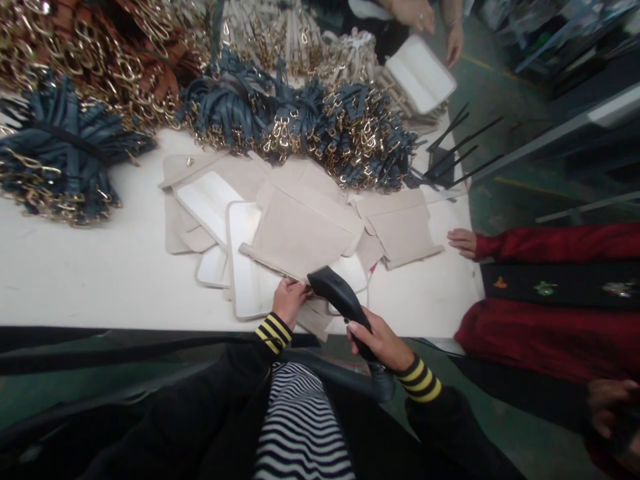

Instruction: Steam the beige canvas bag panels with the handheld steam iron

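My right hand [383, 339] is wrapped round the grip of a black hand-held nozzle [340, 291] with a ribbed hose. Its wide tip meets the near edge of a beige bag panel [305, 230], close to my left hand [290, 300]. The fingers of my left hand pinch that same edge. Under and around the panel lie more beige panels [405, 227] and white-faced flat pieces [245, 287] with beige rims, overlapping in a loose pile. Whether the nozzle touches the panel I cannot tell.
Bundled dark blue straps [225, 110] with gold clasps span the table [125, 287]; brown straps [150, 60] and beige straps [280, 33] lie behind. At right, a person in red sleeves rests a hand [463, 241] on the table. Another person's hands [415, 13] hang above a panel stack [423, 73].
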`<state>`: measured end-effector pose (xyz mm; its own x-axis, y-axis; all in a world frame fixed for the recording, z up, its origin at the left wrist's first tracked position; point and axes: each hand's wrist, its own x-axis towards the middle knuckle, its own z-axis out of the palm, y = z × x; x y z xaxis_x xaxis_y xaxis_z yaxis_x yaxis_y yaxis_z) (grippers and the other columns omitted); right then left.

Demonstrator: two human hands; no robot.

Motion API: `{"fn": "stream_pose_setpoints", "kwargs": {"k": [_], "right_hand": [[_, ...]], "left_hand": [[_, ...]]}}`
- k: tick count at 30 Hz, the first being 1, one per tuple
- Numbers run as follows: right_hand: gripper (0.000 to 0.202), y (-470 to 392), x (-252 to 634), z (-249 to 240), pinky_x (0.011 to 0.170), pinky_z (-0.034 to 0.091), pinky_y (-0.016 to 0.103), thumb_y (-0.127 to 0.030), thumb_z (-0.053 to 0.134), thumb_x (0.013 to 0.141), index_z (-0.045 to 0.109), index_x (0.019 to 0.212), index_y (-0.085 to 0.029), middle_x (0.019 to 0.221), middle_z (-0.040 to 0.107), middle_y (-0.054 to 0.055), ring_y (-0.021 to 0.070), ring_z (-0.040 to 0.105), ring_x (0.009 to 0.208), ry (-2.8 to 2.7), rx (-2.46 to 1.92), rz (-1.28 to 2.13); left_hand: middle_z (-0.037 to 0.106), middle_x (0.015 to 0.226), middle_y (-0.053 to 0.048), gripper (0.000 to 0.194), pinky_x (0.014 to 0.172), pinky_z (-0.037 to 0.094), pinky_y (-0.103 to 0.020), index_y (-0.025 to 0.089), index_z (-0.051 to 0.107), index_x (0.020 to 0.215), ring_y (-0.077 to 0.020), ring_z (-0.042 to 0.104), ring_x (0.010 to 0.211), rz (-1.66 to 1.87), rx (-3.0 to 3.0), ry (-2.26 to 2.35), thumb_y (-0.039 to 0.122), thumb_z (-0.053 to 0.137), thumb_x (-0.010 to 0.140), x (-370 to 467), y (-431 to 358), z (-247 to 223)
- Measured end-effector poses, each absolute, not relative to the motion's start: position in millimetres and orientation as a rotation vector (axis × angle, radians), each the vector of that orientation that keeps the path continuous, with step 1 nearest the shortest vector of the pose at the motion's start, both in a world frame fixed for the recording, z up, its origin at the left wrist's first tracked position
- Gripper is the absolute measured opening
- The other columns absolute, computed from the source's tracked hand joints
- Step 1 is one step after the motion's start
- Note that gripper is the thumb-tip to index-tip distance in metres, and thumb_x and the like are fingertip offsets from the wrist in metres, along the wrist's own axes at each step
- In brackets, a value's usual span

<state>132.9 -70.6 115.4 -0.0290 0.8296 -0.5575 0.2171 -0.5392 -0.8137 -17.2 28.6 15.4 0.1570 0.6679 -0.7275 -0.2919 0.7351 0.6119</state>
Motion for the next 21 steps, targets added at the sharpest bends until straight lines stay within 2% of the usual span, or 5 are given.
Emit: {"fn": "stream_pose_setpoints", "kwargs": {"k": [4, 7, 12, 16, 21], "right_hand": [[0.031, -78, 135, 115, 0.051, 0.044, 0.024, -0.047, 0.046, 0.085, 0.047, 0.082, -0.017, 0.059, 0.055, -0.003, 0.0114, 0.056, 0.049, -1.093, -1.761, 1.582], [0.029, -82, 138, 116, 0.053, 0.044, 0.025, -0.046, 0.045, 0.087, 0.047, 0.084, -0.017, 0.063, 0.056, -0.002, 0.0117, 0.057, 0.05, -1.11, -1.756, 1.564], [0.024, -79, 136, 119, 0.054, 0.044, 0.025, -0.042, 0.045, 0.087, 0.046, 0.084, -0.018, 0.058, 0.055, -0.003, 0.012, 0.056, 0.05, -1.195, -1.793, 1.608], [0.021, -65, 128, 120, 0.05, 0.043, 0.023, -0.04, 0.048, 0.085, 0.046, 0.085, -0.018, 0.055, 0.052, -0.005, 0.0116, 0.055, 0.047, -1.261, -1.758, 1.665], [0.02, -47, 120, 120, 0.048, 0.043, 0.022, -0.038, 0.048, 0.085, 0.046, 0.086, -0.018, 0.055, 0.052, -0.005, 0.0114, 0.054, 0.046, -1.274, -1.746, 1.668]], "left_hand": [[0.061, 0.068, 0.002, 0.027, 0.071, 0.051, -0.03, 0.018, 0.048, 0.073, -0.0129, 0.06, 0.068, 0.755, 0.375, 1.22, 0.023, 0.07, 0.058, -4, 36, 14], [0.064, 0.072, 0.001, 0.031, 0.071, 0.052, -0.031, 0.018, 0.051, 0.078, -0.0137, 0.061, 0.069, 0.795, 0.374, 1.166, 0.021, 0.071, 0.054, -9, 45, 14], [0.067, 0.083, -0.002, 0.043, 0.074, 0.051, -0.03, 0.017, 0.054, 0.09, -0.0143, 0.063, 0.077, 0.907, 0.473, 1.061, 0.024, 0.072, 0.052, -31, 57, 17], [0.067, 0.079, -0.002, 0.04, 0.072, 0.05, -0.03, 0.017, 0.056, 0.088, -0.0156, 0.063, 0.074, 0.906, 0.588, 1.071, 0.027, 0.072, 0.053, -40, 62, 18], [0.069, 0.083, -0.005, 0.038, 0.075, 0.05, -0.031, 0.018, 0.057, 0.088, -0.0195, 0.064, 0.082, 0.909, 0.621, 1.03, 0.03, 0.072, 0.054, -40, 61, 16]]}}
